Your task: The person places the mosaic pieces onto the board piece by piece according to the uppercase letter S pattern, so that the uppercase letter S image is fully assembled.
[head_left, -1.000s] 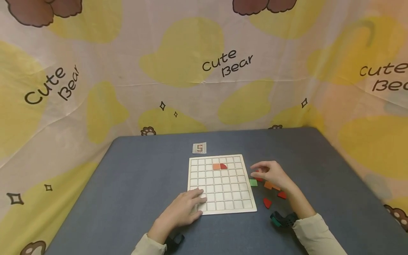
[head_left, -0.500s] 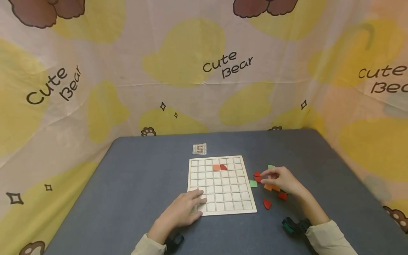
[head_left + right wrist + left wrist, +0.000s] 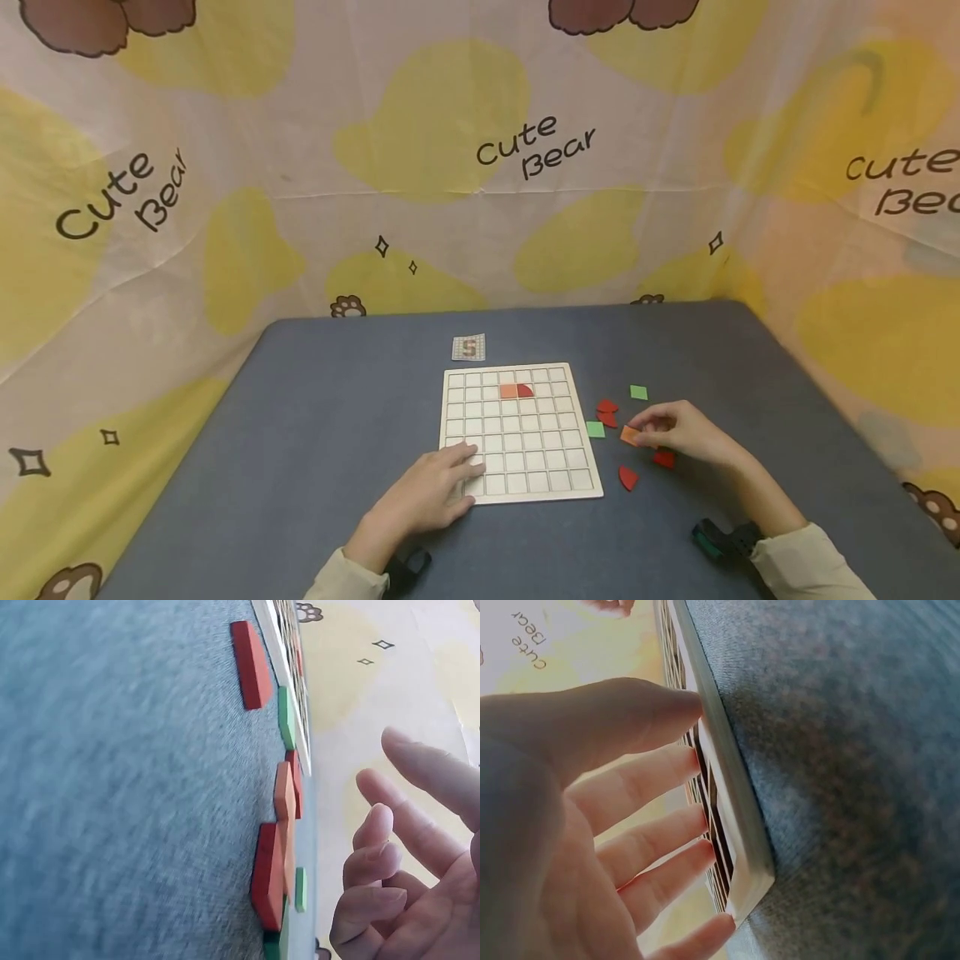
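Observation:
My left hand (image 3: 435, 492) rests on the lower left corner of a white gridded board (image 3: 525, 450), fingers spread. In the left wrist view, its fingertips lie along the rim of the board (image 3: 735, 825). On an upper row sit an orange square tile (image 3: 508, 392) and a red quarter-round tile (image 3: 525, 391), side by side. My right hand (image 3: 690, 433) is right of the board, its fingertips overlapping a loose orange tile (image 3: 628, 435). The right wrist view shows this hand (image 3: 420, 855) above the orange tile (image 3: 283, 795), thumb and fingers apart, nothing held.
Loose red tiles (image 3: 627, 477) lie around the right hand, with a green square tile (image 3: 596, 429) against the board's right edge and another green tile (image 3: 638, 392) farther back. Behind the board lies a small printed card (image 3: 468, 347). A patterned cloth (image 3: 450, 125) surrounds the table (image 3: 337, 375).
My right hand has moved rightward and toward me, from over the red tiles to the orange tile, uncovering the far green tile. The left hand stays in place.

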Action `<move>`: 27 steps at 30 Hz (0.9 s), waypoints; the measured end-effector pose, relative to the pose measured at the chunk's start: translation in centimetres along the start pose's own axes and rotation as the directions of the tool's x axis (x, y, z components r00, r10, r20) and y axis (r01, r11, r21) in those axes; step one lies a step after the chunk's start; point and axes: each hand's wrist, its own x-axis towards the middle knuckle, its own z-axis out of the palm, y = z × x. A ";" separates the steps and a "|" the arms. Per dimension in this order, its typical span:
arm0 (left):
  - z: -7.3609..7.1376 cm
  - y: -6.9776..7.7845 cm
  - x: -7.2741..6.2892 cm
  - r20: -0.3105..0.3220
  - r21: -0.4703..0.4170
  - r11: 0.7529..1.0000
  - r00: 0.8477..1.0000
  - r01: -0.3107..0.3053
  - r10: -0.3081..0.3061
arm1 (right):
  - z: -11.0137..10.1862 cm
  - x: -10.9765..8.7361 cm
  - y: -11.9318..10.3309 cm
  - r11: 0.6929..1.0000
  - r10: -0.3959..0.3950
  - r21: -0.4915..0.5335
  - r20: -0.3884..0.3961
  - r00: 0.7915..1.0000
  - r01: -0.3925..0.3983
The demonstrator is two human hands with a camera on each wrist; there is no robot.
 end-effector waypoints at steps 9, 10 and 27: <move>0.0 0.0 0.0 0.023 -0.016 1.000 1.000 0.008 -0.007 | -0.7 -0.8 1.3 1.000 -0.028 -0.008 0.053 0.998 0.028; 0.0 0.0 -0.1 0.025 -0.016 1.000 1.000 0.009 -0.009 | -0.8 -1.0 1.4 1.000 -0.029 -0.006 0.061 0.998 0.029; -0.2 0.1 0.0 0.035 -0.007 1.000 0.999 0.017 -0.017 | -2.1 -2.6 3.0 0.999 -0.034 0.035 0.119 0.992 0.030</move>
